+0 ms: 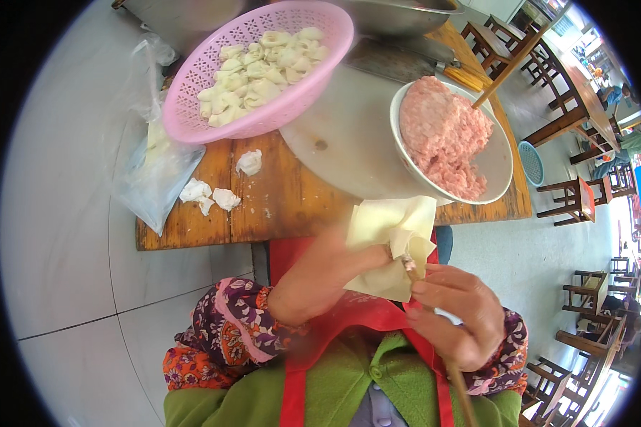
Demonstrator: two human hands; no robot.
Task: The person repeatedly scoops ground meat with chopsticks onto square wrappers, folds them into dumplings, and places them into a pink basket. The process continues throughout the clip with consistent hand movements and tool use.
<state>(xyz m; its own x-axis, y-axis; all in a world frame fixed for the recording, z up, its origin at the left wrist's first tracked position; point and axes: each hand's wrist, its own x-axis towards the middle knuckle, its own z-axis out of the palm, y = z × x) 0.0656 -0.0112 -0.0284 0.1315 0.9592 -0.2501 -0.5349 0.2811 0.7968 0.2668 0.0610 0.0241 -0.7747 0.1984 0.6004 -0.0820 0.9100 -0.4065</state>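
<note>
My left hand [326, 272] holds a stack of thin square dough wrappers [382, 221], the top one curled at its middle. My right hand [459, 315] grips a thin wooden stick [412, 273], its tip against the curled wrapper with a little filling on it. Beyond my hands, a white bowl [499, 179] holds pink minced meat [443, 133] with another wooden stick [513, 64] standing in it. A pink perforated plastic basket [267, 125] at the upper left contains many folded dumplings [262, 74].
Crumpled white scraps [226, 199] lie on the wooden table [299, 187], near a plastic bag [157, 176] over its left edge. A round board [342, 144], a cleaver [390, 57] and a metal basin [395, 18] are farther back. Wooden stools [571, 200] stand at right.
</note>
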